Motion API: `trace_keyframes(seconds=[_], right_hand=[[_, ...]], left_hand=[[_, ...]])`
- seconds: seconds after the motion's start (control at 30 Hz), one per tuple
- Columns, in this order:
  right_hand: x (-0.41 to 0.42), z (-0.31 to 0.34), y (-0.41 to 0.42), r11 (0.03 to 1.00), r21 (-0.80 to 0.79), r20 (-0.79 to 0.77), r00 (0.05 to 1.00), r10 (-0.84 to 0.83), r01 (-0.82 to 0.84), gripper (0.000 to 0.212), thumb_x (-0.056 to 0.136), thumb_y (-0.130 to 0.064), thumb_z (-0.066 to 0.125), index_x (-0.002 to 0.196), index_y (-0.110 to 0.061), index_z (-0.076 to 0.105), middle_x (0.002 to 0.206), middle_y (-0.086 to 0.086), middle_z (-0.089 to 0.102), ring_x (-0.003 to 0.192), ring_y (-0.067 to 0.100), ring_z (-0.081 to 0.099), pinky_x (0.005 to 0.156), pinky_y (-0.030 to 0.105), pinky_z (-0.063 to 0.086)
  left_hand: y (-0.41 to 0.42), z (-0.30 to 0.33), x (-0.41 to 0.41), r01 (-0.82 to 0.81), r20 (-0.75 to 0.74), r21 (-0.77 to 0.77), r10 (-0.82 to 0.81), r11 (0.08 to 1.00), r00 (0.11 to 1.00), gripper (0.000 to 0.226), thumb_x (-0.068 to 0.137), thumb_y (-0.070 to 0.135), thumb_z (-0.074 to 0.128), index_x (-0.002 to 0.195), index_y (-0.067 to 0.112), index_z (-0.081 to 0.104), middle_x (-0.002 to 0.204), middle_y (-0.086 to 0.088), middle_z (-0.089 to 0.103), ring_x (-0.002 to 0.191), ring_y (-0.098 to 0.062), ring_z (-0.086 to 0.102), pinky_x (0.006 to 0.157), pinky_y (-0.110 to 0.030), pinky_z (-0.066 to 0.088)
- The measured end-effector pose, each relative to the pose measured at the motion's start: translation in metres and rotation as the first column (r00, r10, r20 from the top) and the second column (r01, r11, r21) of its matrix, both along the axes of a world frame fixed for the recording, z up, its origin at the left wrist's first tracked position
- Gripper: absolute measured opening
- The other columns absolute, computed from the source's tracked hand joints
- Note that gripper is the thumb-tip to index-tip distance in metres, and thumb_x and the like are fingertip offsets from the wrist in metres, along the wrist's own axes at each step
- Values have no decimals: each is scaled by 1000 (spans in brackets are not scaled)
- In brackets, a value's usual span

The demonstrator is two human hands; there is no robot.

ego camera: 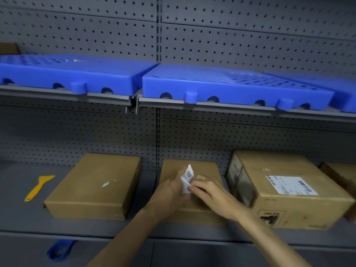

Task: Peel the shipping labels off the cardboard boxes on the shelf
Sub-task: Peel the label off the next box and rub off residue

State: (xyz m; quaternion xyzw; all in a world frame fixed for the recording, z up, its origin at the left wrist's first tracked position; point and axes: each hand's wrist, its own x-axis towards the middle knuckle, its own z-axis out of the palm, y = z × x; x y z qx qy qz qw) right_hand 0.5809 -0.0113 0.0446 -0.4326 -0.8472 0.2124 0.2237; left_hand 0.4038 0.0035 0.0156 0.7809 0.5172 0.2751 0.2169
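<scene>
Over the middle box (pixel 189 197), a crumpled label (pixel 187 180) was pinched between left hand (pixel 171 189) and right hand (pixel 209 191); box top largely hidden, label print unreadable.

Yellow scraper (pixel 38 186) lies flat on the lower shelf's left end, handle toward the front. Upper shelf carries blue slotted pallets (pixel 221 83) side by side, pegs overhanging the front edge. Grey pegboard (pixel 250 35) forms the back wall. Blue band (pixel 59 249) low left, below the shelf edge, blurred.
</scene>
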Motion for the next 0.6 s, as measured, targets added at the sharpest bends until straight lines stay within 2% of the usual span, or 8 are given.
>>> trace_keyframes(seconds=[0.1, 0.17, 0.27, 0.37, 0.47, 0.53, 0.6], right_hand=[[2, 0, 0, 998, -2, 8, 998, -60, 60, 24, 99, -40, 48, 93, -27, 67, 93, -13, 54, 90, 4, 54, 80, 22, 44], [6, 0, 2, 992, 11, 24, 992, -123, 123, 24, 98, -42, 50, 101, -28, 70, 93, -13, 55, 88, 1, 55, 77, 18, 43], [11, -4, 5, 981, 52, 98, 977, -190, 185, 29, 98, -42, 49, 98, -23, 70, 91, -13, 55, 84, 0, 55, 73, 21, 42], [13, -10, 8, 976, 57, 145, 965, -218, 212, 29, 99, -38, 48, 94, -20, 69, 92, -11, 55, 82, 3, 55, 74, 26, 45], [12, -17, 12, 972, 38, 194, 952, -236, 233, 26, 100, -37, 48, 94, -21, 68, 94, -10, 55, 87, 9, 55, 78, 29, 45], [9, -22, 15, 971, 21, 214, 947, -238, 239, 24, 100, -35, 48, 95, -21, 67, 98, -9, 56, 93, 12, 56, 82, 30, 44], [5, -27, 19, 969, -2, 228, 944, -240, 247, 23, 100, -33, 49, 95, -19, 67, 101, -5, 59, 95, 15, 56, 82, 30, 43]], left_hand=[[-1, -4, -8, -17, -84, 29, 19, 999, 996, 64, 92, 26, 59, 147, 29, 27, 131, 1, 56, 113, -14, 56, 94, -26, 47], [1, -9, -13, -19, -111, 75, 27, 997, 993, 56, 91, 15, 59, 143, 22, 37, 127, -2, 58, 110, -17, 59, 91, -31, 52], [5, -11, -25, -70, -88, 94, 78, 993, 993, 31, 92, 6, 52, 123, 9, 53, 114, -7, 57, 99, -22, 59, 81, -34, 52], [8, -20, -38, -25, -53, 169, 34, 985, 998, 20, 88, 0, 47, 107, 5, 55, 102, -11, 53, 89, -23, 54, 75, -33, 45], [1, -15, -47, -124, 55, 92, 119, 988, 991, 10, 91, 13, 52, 99, 16, 46, 98, 0, 48, 85, -19, 54, 67, -19, 37], [0, -12, -53, -197, 72, -4, 197, 980, 978, 26, 85, 35, 63, 95, 21, 43, 95, 6, 44, 82, -10, 50, 65, -19, 35], [0, -13, -59, -224, 37, -45, 226, 973, 973, 37, 83, 52, 62, 89, 20, 44, 89, 4, 46, 78, -11, 50, 64, -25, 37]])
